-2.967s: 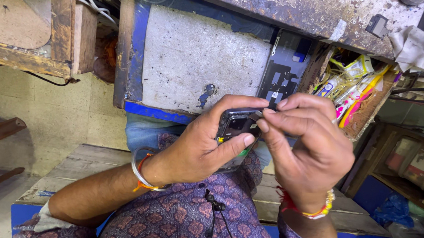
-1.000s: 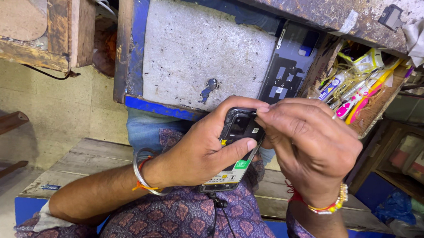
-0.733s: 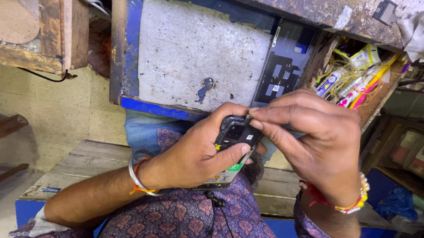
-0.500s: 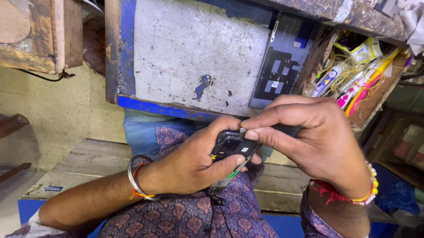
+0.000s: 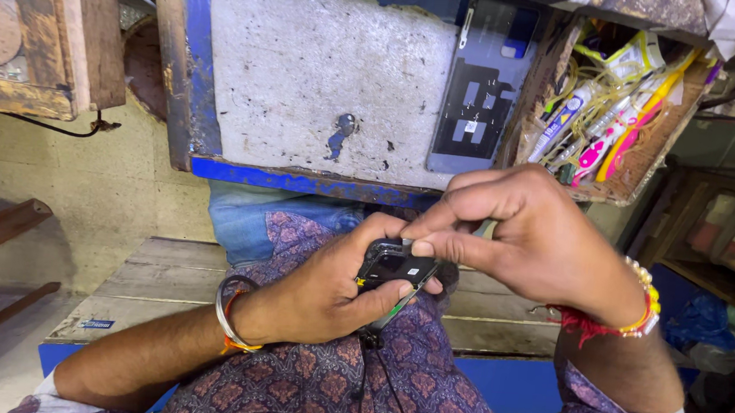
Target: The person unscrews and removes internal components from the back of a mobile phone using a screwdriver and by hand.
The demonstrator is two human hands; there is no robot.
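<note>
My left hand is wrapped around a small black phone, back side up, held over my lap. The right hand comes over it from the right, with thumb and forefinger pinched on the phone's top edge. Most of the phone is hidden under the two hands; only its dark upper part and a thin lower edge show. A metal bangle and an orange thread circle the left wrist, and a beaded band with red thread sits on the right wrist.
A worn grey worktop with a blue rim lies just beyond my hands. A dark phone panel leans at its right end. A wooden box of tubes and brushes stands at the right. A plank bench is below.
Both hands have come down and toward my lap with the phone. The right hand has shifted from covering the phone's top to pinching its upper edge.
</note>
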